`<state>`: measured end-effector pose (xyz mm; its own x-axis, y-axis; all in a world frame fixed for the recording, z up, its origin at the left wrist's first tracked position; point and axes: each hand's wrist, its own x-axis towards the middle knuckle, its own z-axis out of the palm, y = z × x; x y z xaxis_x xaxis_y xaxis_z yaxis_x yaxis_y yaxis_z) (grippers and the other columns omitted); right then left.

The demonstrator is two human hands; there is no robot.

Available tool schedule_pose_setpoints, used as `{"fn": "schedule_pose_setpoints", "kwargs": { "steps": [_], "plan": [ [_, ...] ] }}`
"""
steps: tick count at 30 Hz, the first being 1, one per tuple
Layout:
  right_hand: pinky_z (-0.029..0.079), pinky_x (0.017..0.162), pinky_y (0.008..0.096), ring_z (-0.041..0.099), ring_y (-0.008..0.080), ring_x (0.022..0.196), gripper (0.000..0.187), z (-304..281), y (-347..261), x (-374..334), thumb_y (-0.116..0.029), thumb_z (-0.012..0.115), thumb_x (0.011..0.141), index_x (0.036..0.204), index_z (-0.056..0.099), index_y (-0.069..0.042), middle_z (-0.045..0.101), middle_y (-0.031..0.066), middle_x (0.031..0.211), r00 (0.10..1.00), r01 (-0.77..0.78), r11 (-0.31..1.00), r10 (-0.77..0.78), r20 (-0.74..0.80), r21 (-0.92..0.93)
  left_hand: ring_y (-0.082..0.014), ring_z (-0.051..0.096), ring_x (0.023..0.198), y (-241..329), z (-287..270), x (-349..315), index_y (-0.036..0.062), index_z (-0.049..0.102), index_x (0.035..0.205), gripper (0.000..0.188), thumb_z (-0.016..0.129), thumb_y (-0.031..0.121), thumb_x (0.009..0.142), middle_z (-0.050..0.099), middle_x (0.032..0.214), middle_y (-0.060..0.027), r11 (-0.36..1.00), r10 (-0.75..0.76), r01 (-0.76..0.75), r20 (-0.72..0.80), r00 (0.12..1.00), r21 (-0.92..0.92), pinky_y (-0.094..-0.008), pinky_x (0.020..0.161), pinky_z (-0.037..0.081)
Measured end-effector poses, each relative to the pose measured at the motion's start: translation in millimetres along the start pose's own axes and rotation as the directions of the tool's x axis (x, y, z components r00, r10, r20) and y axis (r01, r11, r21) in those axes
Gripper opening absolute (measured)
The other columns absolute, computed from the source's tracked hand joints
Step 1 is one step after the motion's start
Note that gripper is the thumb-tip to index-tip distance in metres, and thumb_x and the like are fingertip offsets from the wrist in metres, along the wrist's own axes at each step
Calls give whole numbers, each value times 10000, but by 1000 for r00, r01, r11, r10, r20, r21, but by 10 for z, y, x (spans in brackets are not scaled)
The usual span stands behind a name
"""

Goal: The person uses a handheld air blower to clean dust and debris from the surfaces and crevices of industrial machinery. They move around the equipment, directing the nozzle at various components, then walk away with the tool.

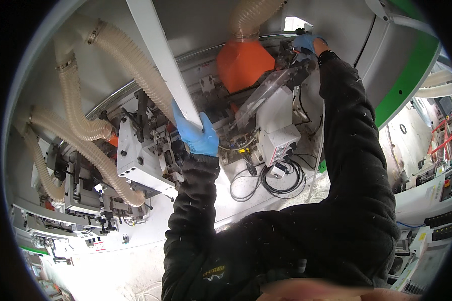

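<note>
Post [161, 55] slants up-left from the left hand [198, 136] clasping it; right hand [310, 46], grip unclear, sits right of the orange hood [245, 65].

Pale grey-white panels and a brightly lit floor in a machine workspace.
A plain pale back panel [201, 30] spans 11 to 12 o'clock, greyish in softer light; at 1 o'clock a small opening [295, 23] glows white. A broad green edge strip [409, 80] curves through 2 o'clock. Beyond it, at 3 o'clock, lies a pale, marked floor area [394, 143]; between 7 and 8 o'clock, the whitish floor [105, 268] is washed out by glare.
</note>
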<state>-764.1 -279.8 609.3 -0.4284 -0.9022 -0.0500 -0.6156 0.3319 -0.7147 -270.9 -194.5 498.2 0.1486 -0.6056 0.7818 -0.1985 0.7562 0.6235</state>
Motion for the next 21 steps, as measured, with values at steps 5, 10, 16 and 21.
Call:
{"fn": "schedule_pose_setpoints", "kwargs": {
  "steps": [5,10,16,21],
  "plan": [
    [473,613,374,604,295,703,230,-72,193,-176,-118,786,653,797,619,-53,609,103,747,787,499,531,-609,101,-685,-385,441,1252,47,-20,22,-106,304,1380,620,522,-48,803,418,1356,-281,999,25,-24,13,1000,-22,-411,1070,324],
    [475,571,361,633,260,696,223,24,105,-618,-160,785,680,770,610,-58,641,84,733,683,584,305,-686,252,-752,-397,475,1209,103,-19,55,-110,326,1362,608,516,-60,787,454,1311,-290,994,107,-106,-29,994,27,-406,1044,350],
    [476,567,349,645,194,671,186,245,-391,-851,-233,635,798,752,622,-52,668,79,753,971,-208,944,231,64,-255,-394,510,1153,149,-57,70,-113,353,1331,578,515,-64,778,487,1251,-287,996,82,-83,-12,997,-20,-395,1014,380],
    [496,638,343,664,238,757,201,277,-249,-855,-213,600,817,780,635,-18,695,110,897,994,58,868,-5,108,-493,-379,525,1111,179,-84,98,-103,375,1311,562,509,-77,766,490,1222,-274,989,134,-133,-6,991,58,-383,988,398]
  ]
}}
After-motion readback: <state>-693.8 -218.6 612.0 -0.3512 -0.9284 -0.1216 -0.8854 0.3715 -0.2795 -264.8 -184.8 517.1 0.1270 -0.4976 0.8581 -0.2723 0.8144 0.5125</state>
